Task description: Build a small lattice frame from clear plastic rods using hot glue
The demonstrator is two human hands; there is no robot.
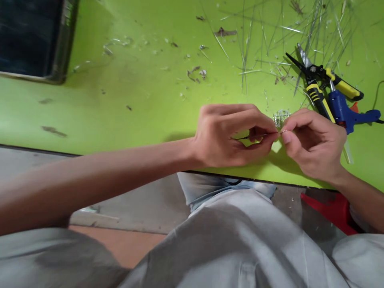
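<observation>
My left hand pinches a thin wire between thumb and index finger, and a dark end of it shows inside the curl of the fingers. Close against it, my right hand pinches the wire's other end between thumb and fingertip. The two sets of fingertips nearly touch, above the front part of the green table. Just behind the right fingertips is a small silvery wire mesh piece, partly covered by the hand. Whether it is joined to the wire I cannot tell.
Snips with black and yellow handles lie behind my right hand, touching or overlapping a blue glue gun. Many thin clear strands and brown scraps litter the back. A dark-screened device stands at the far left.
</observation>
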